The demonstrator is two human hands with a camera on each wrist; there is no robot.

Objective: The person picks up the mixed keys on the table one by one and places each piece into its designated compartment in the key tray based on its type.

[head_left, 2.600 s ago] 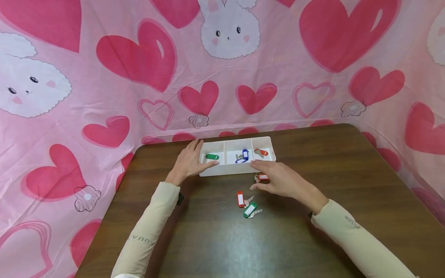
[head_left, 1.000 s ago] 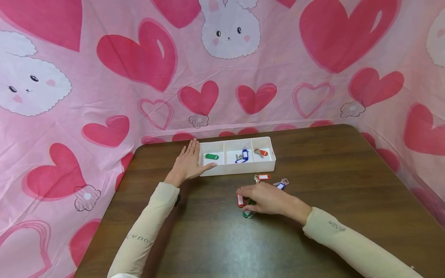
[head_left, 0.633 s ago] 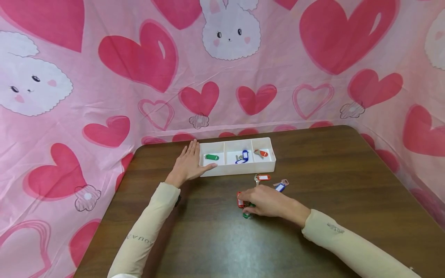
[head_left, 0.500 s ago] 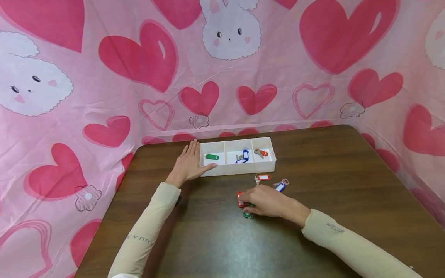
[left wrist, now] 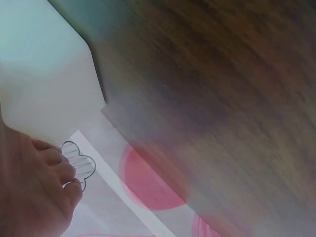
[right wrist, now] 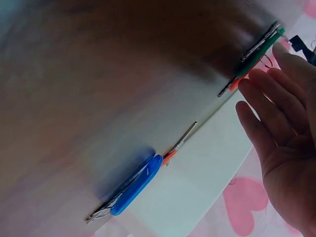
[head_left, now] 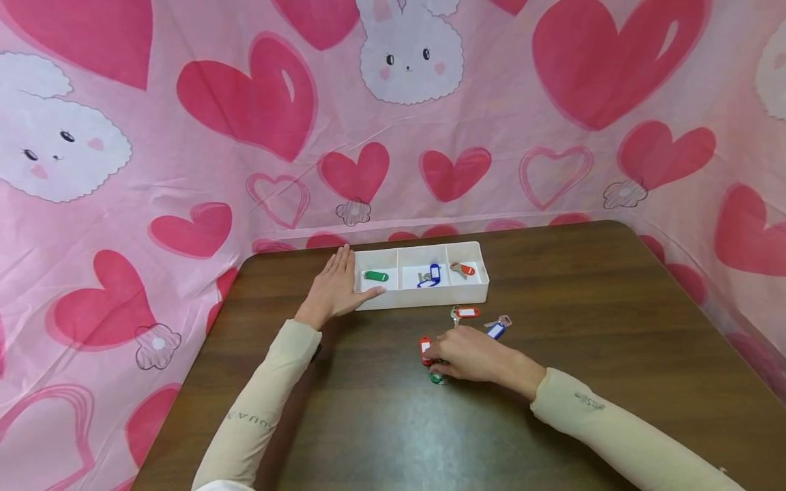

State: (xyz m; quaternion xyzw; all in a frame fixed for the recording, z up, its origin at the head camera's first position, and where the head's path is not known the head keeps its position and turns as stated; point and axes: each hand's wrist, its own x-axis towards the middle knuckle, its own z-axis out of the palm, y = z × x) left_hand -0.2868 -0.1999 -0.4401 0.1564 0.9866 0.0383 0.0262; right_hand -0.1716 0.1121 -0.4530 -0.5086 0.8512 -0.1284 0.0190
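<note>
In the head view, a white tray (head_left: 424,296) with three compartments stands toward the back of the table. It holds a green key tag (head_left: 376,276) on the left, blue key tags (head_left: 434,274) with keys in the middle, and a red key tag (head_left: 467,270) with a key on the right. My left hand (head_left: 334,290) rests against the tray's left end, fingers straight. Over a second green key tag (head_left: 438,378) and a red one (head_left: 425,349) on the table is my right hand (head_left: 469,354). Its fingertips reach the green tag; whether they pinch it is unclear.
Between the right hand and the tray lie another red key tag (head_left: 468,312) with a key and a blue key tag (head_left: 496,330) with a key. Behind the brown table (head_left: 344,423) hangs a pink cloth (head_left: 393,177) with hearts and rabbits.
My right hand has moved from the tray's front down to the green and red tags, uncovering the blue tag. Its fingers have drawn closer together. The left hand stays at the tray.
</note>
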